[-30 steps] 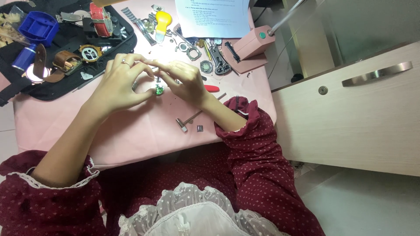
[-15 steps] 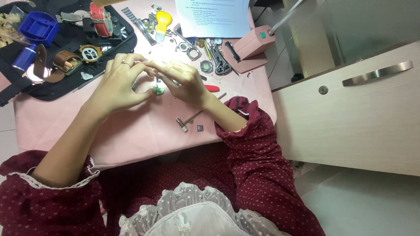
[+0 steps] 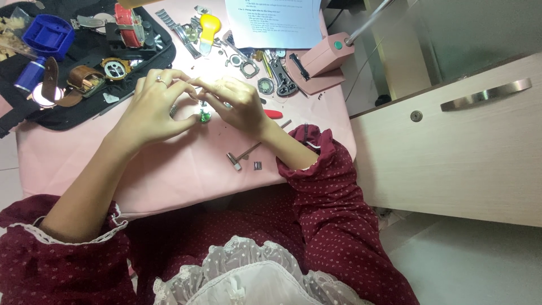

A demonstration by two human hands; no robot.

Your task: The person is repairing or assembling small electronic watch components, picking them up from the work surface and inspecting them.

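Looking down past maroon dotted sleeves [image 3: 333, 226] and a lace collar, then onto the pink table [image 3: 186, 169]. Lying nearest on it: a small metal hammer [image 3: 240, 157] and a tiny metal block [image 3: 257, 165], both apart from the hands. Just beyond, left hand [image 3: 149, 110] and right hand [image 3: 240, 104] meeting fingertip to fingertip over a small green-tinted part [image 3: 205, 117], resting on or just above the cloth, between the two palms. Left grip pinched around something thin at the fingertips; right grip likewise closed on a slender piece, too small to tell what. Judging by size: the green part very light, stiff, probably slippery and easy to flick away or lose; best taken by its edges with fingertips or tweezers, gently, never squeezed across the face. Beside the right wrist, a red-handled tool [image 3: 272, 113]. Farther out, scattered watch parts, metal rings [image 3: 265, 85] and a yellow tool [image 3: 210, 25]. To the left, a black mat [image 3: 68, 113] carrying a brown strap [image 3: 84, 76], a blue round holder [image 3: 48, 35] and a red-strapped watch [image 3: 127, 20]. At the far edge, a printed sheet [image 3: 274, 22] and a pink lamp base [image 3: 324, 59].
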